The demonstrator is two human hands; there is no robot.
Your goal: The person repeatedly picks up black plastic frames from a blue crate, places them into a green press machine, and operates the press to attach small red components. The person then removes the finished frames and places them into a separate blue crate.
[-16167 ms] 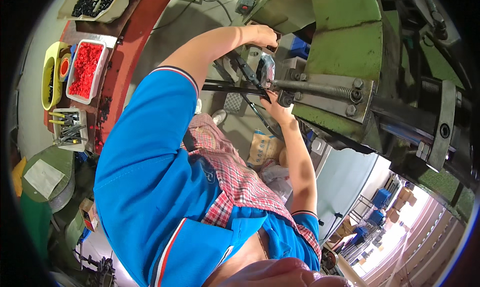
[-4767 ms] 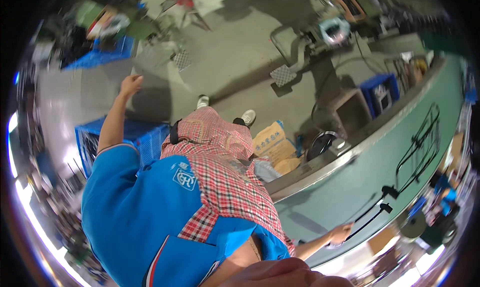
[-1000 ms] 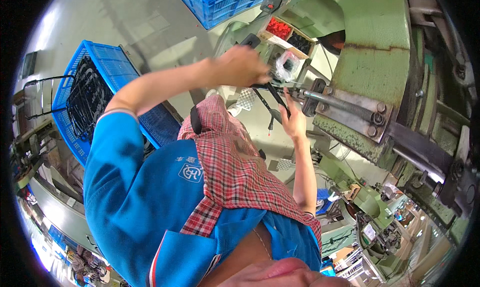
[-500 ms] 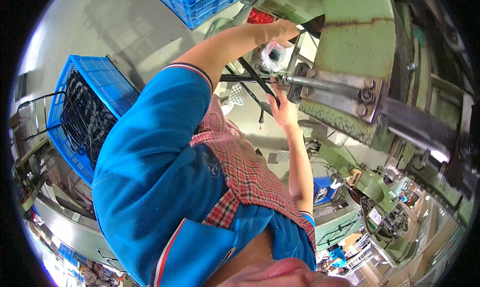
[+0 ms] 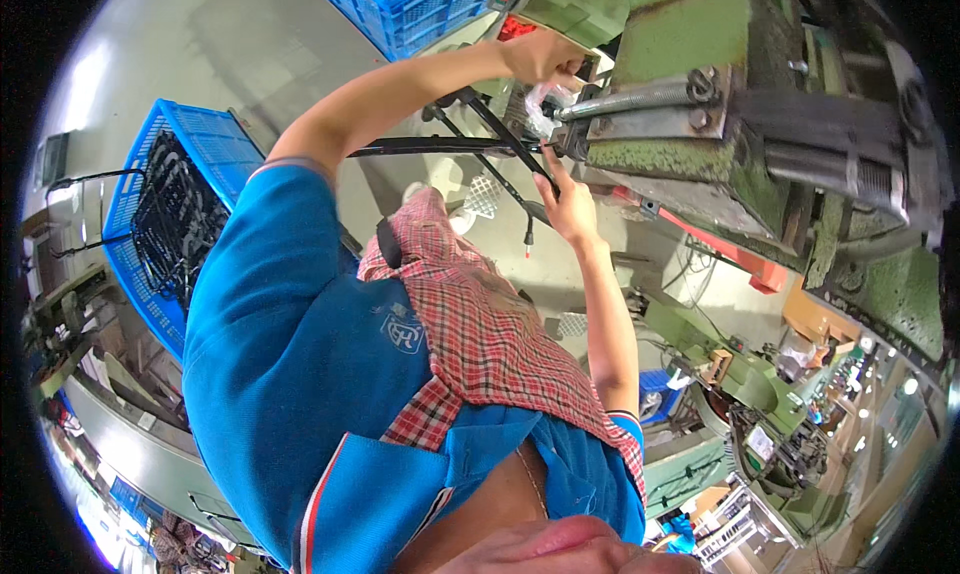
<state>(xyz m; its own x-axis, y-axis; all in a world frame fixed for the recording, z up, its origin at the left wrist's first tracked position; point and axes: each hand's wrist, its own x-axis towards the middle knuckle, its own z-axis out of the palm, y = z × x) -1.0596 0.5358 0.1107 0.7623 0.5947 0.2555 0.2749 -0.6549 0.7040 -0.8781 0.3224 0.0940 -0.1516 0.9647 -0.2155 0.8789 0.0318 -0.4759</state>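
My left hand (image 5: 543, 58) is raised to the front of a green press (image 5: 690, 34), fingers curled beside a horizontal steel rod (image 5: 640, 98). Whatever it pinches is hidden. Just under it hangs a scrap of clear plastic (image 5: 535, 112). A black wire frame (image 5: 470, 144) of thin bent bars reaches from below my left forearm into the press. My right hand (image 5: 570, 202) grips that frame from beneath, fingertips close to the press jaw. My blue shirt and checked cloth fill the lower middle.
A blue crate (image 5: 135, 189) with several black wire parts stands on the floor at left. Another blue crate (image 5: 425, 14) and a red tray (image 5: 513, 26) sit at the top. A foot pedal (image 5: 483, 196) lies on the floor. More green machines (image 5: 745, 394) stand at lower right.
My left hand has moved from the wire frame up to the press front. The right hand has stayed on the frame by the jaw. The view has swung a little toward the press.
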